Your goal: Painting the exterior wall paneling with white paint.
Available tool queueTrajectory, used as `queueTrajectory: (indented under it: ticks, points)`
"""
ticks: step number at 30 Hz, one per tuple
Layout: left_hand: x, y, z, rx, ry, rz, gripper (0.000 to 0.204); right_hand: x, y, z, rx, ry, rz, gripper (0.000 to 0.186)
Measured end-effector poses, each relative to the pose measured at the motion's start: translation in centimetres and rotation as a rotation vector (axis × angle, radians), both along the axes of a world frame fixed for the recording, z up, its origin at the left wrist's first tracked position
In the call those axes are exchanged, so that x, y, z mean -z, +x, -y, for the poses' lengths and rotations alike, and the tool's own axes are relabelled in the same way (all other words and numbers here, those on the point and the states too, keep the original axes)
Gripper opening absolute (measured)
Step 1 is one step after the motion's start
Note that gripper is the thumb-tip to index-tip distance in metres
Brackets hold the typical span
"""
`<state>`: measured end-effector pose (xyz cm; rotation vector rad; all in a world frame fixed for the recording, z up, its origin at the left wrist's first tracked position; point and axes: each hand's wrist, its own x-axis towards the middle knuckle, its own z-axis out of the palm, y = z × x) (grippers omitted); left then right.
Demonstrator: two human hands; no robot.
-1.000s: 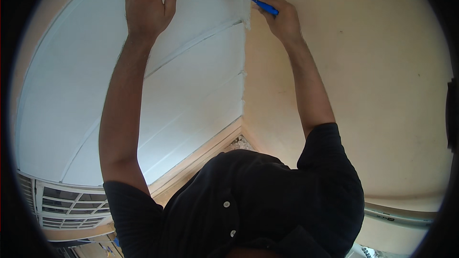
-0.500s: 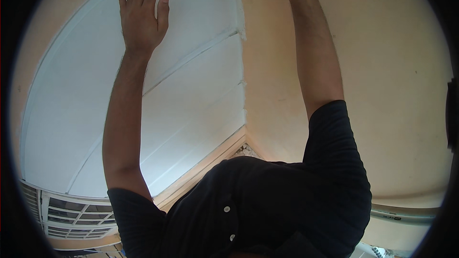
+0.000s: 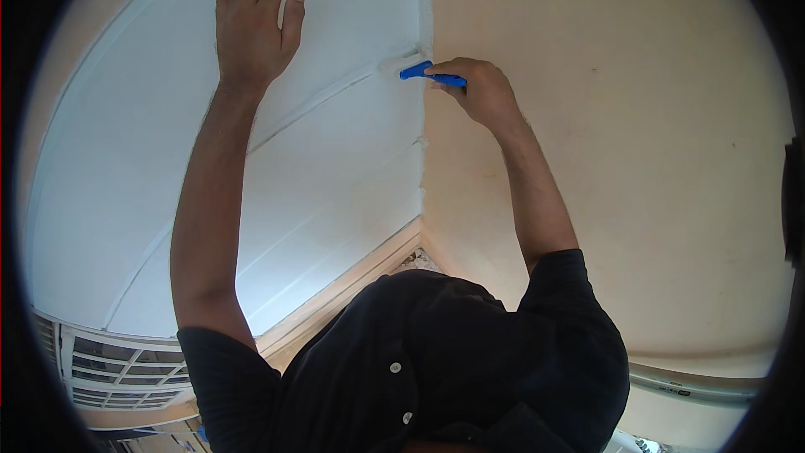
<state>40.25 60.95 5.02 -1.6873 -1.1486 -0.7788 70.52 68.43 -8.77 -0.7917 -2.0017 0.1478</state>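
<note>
Two hands raised. Right hand fingers pinch blue plastic-handled paintbrush, bristles touching white painted panel beside cream plaster wall corner. Left hand fingers spread, palm flat against panel. Black buttoned shirt below.

shirt: black, short-sleeved, small pale buttons down the front
sleeves: end above the elbows
forearms: bare
left hand: bare, no glove
right hand: bare, no glove
</note>
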Motion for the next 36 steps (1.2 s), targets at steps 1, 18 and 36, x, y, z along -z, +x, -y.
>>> queueTrajectory:
  ticks: [1, 18, 36]
  points:
    - [0.2, -0.1, -0.2, 0.005, -0.005, -0.031, 0.061, -0.7, 0.3, -0.1, 0.046, -0.127, 0.223, 0.024]
    - [-0.4, -0.4, 2.2, -0.020, 0.012, 0.075, 0.061, -14.3, -5.8, -0.8, -0.169, 0.688, -0.291, 0.030]
    - [-0.1, -3.3, 4.4, -0.128, 0.053, 0.035, 0.058, -19.7, -5.2, 1.0, -0.220, 0.278, 0.022, 0.032]
